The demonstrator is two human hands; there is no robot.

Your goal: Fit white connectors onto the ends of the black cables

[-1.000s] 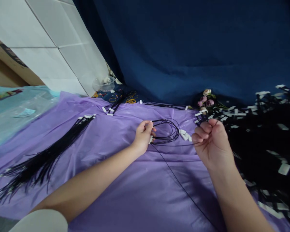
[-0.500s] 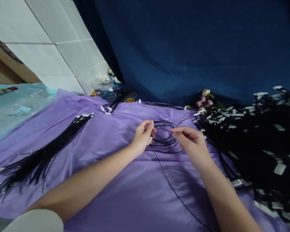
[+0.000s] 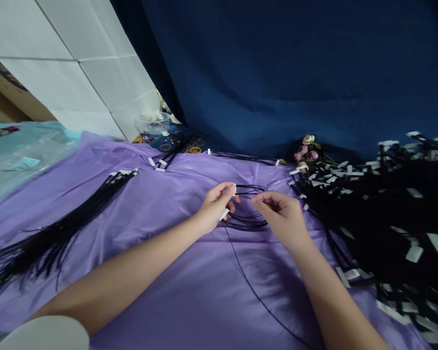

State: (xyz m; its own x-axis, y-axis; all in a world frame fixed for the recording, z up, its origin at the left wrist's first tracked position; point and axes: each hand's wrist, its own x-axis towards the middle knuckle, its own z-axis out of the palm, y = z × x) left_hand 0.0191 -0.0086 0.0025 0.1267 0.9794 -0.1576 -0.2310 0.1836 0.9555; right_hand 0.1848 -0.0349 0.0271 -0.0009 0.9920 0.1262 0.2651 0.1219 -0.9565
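Observation:
My left hand (image 3: 219,201) is closed on the left side of a looped bundle of thin black cords (image 3: 246,224). White tabs show at its fingers, one at the thumb tip and another white tab (image 3: 224,214) lower down. At the bundle's right side, my right hand (image 3: 282,214) pinches with thumb and forefinger; a black cord seems to be in the pinch, and its other fingers are curled. A single loose cord (image 3: 253,289) trails from the left hand down toward the bottom edge.
A purple sheet (image 3: 190,291) covers the surface. Black cords (image 3: 58,233) with white ends lie at left. A large heap of white-tagged black cords (image 3: 394,214) fills the right. Behind are artificial flowers (image 3: 306,150), a clear bowl (image 3: 153,121) and a blue curtain (image 3: 277,63).
My right hand has drawn a little left, closer to my left hand. A white tab shows more fully at the left thumb. The whole view has shifted slightly.

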